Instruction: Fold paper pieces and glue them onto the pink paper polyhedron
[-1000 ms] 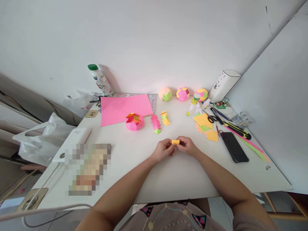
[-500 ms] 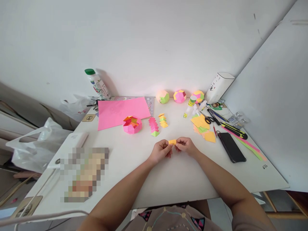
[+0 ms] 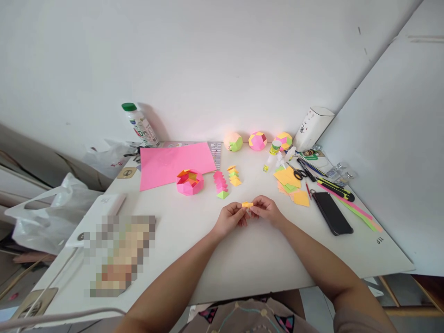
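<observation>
Between my hands is a small folded piece of orange paper [image 3: 247,204], held just above the table near the middle. My left hand [image 3: 231,218] pinches its left end, thumb toward me. The right end is pinched by the thumb and fingers of my right hand [image 3: 265,210]. Beyond my hands lie a row of folded pink paper pieces [image 3: 219,182] with a green one at its near end, and a row of orange and green folded pieces [image 3: 234,175]. Left of these sits a pink faceted paper ring [image 3: 189,187], open on top with orange inside.
Three paper balls [image 3: 257,140] stand along the wall. At right are orange and green paper squares [image 3: 288,178], scissors [image 3: 299,173], a glue stick [image 3: 272,155], a cutter [image 3: 336,188] and a black phone [image 3: 332,212]. Pink sheet [image 3: 173,162] and a bottle [image 3: 140,125] are at back left.
The orange paper now looks narrower and creased, where it was a flatter rectangle before. Both hands keep their pinch in nearly the same place. The view has shifted slightly.
</observation>
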`<action>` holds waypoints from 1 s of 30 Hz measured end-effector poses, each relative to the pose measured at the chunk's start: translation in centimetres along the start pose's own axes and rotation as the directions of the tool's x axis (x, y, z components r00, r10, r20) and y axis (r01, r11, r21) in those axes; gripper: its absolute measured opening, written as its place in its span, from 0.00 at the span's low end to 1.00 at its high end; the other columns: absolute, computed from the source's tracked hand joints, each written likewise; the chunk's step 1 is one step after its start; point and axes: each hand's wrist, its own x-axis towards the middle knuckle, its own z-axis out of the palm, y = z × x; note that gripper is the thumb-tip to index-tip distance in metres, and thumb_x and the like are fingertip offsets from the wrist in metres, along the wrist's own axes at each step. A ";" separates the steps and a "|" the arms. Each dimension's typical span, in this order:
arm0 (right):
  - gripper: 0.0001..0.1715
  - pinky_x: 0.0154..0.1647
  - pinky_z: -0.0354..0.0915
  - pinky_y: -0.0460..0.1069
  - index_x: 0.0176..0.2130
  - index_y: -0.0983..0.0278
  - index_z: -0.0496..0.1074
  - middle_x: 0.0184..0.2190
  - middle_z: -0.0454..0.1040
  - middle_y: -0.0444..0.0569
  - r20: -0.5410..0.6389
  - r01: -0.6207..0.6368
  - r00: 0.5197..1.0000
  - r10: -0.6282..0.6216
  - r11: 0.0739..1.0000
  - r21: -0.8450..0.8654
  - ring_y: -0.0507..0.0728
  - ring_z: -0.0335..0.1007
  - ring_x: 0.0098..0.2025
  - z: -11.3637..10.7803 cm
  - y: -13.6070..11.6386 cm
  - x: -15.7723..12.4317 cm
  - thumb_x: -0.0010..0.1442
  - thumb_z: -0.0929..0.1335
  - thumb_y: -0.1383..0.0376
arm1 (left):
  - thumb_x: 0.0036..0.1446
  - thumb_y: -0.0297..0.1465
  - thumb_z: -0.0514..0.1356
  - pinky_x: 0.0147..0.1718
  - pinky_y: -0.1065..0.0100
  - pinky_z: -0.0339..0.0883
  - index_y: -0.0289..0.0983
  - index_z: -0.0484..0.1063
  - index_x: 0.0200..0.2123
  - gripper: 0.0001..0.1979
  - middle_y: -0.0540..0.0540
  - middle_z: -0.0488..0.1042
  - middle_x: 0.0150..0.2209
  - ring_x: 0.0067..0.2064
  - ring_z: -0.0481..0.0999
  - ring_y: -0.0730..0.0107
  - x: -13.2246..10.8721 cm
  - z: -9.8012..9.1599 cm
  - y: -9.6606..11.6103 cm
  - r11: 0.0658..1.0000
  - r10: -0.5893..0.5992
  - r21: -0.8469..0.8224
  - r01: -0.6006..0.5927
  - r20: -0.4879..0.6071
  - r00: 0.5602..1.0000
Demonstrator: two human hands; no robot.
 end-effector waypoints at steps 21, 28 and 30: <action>0.05 0.26 0.72 0.48 0.33 0.62 0.74 0.37 0.74 0.52 0.047 0.394 0.915 -0.402 0.860 -0.325 0.54 0.73 0.32 0.7 1.4 -0.1 0.56 0.68 0.63 | 0.56 0.42 0.58 0.25 0.71 0.60 0.34 0.68 0.46 0.20 0.54 0.66 0.20 0.23 0.65 0.75 -0.2 0.1 -0.2 1.000 0.006 0.010 -0.006 -0.036 0.999; 0.07 0.23 0.69 0.46 0.33 0.63 0.75 0.37 0.73 0.50 -0.022 0.245 0.967 -0.254 0.950 -0.193 0.50 0.71 0.25 0.9 1.0 -0.2 0.56 0.70 0.61 | 0.57 0.41 0.57 0.24 0.71 0.59 0.35 0.67 0.48 0.20 0.53 0.65 0.24 0.23 0.63 0.76 -0.2 0.2 -0.4 0.997 0.053 0.060 -0.053 0.008 0.999; 0.08 0.24 0.68 0.47 0.31 0.63 0.75 0.34 0.73 0.48 -0.043 0.193 0.978 -0.203 0.967 -0.168 0.50 0.71 0.25 1.0 0.7 -0.2 0.55 0.71 0.60 | 0.58 0.40 0.56 0.24 0.71 0.60 0.36 0.67 0.50 0.19 0.52 0.66 0.27 0.24 0.63 0.77 -0.3 0.1 -0.5 0.994 0.066 0.079 -0.069 0.039 0.997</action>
